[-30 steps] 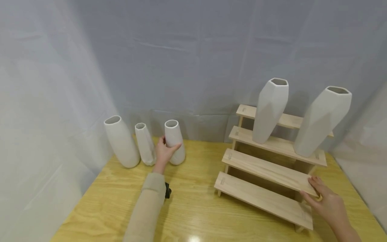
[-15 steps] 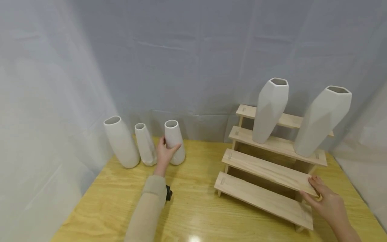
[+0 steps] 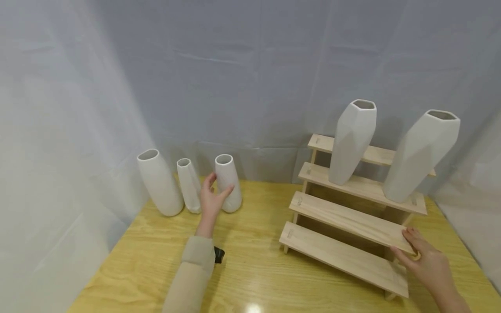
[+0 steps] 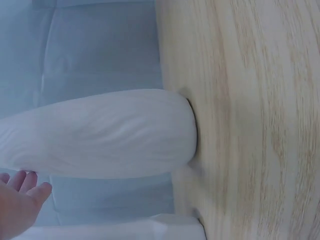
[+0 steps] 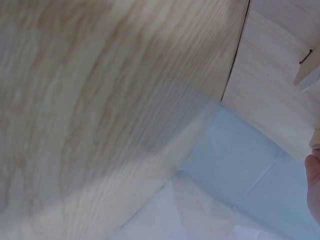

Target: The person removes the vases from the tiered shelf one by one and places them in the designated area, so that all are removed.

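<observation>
A smooth white vase (image 3: 228, 184) stands upright on the table. My left hand (image 3: 212, 201) is at its left side, thumb and fingers spread. In the left wrist view the fingertips (image 4: 31, 177) are at the edge of the vase (image 4: 110, 135), touching it or very close. My right hand (image 3: 428, 263) grips the right end of the second step from the bottom on a wooden stepped stand (image 3: 348, 217). The right wrist view shows only part of that hand (image 5: 314, 182) at the edge.
Left of my left hand stand a slim faceted vase (image 3: 189, 187) and a larger white vase (image 3: 160, 184). Two tall faceted vases, one left (image 3: 352, 143) and one right (image 3: 420, 156), stand on the stand's second step from the top. Grey cloth (image 3: 235, 87) hangs behind the wooden table (image 3: 242, 269).
My left hand has loosened from the vase, its fingers lifting and spreading, and drawn back slightly. The vase stays upright in place. My right hand keeps its grip on the stand.
</observation>
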### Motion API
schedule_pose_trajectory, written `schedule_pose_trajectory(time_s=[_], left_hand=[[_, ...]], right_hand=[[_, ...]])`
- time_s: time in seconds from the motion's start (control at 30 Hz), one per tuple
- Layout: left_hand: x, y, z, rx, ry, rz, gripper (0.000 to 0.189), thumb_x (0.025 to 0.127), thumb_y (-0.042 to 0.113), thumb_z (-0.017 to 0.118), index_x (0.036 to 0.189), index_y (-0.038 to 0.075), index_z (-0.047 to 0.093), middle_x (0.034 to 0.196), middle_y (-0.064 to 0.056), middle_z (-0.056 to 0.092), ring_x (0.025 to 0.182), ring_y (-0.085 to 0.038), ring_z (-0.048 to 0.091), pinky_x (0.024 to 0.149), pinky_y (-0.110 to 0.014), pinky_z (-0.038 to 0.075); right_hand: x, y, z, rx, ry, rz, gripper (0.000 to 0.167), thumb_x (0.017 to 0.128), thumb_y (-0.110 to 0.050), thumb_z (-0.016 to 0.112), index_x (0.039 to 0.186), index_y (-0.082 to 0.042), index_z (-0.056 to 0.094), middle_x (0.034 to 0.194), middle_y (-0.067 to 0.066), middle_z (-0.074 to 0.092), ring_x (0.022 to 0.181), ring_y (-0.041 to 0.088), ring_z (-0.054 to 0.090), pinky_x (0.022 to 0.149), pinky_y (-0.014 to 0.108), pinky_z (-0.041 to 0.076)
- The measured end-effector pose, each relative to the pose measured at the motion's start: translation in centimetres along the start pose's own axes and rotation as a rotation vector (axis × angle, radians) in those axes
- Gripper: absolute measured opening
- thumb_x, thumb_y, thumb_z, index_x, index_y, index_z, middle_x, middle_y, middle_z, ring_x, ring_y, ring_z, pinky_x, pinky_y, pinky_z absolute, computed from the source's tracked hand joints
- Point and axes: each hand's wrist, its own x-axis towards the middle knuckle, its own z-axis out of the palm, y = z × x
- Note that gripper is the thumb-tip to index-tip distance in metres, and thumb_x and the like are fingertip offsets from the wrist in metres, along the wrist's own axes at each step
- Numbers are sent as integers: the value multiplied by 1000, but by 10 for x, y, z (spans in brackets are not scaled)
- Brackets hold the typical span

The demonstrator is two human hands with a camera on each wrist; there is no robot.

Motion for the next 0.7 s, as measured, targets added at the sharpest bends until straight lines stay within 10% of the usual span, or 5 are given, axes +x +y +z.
schedule_pose_trajectory(time_s=[0.23, 0.7], left_hand=[[-13, 10, 2, -72, -25, -1, 66, 66, 2, 75, 122, -7, 43, 123, -21, 46, 115, -30, 41, 98, -43, 32], [-29, 18, 21, -123, -62, 67, 64, 66, 3, 76, 121, -9, 45, 122, -24, 47, 115, -33, 42, 96, -45, 34]], right_hand=[[1, -2, -1, 18, 8, -7, 55, 66, -25, 76, 104, 10, 59, 108, 29, 53, 103, -23, 18, 38, 18, 36], [1, -1, 0, 18, 6, -3, 55, 66, -26, 76, 105, 9, 59, 109, 29, 53, 105, -20, 20, 39, 19, 38]])
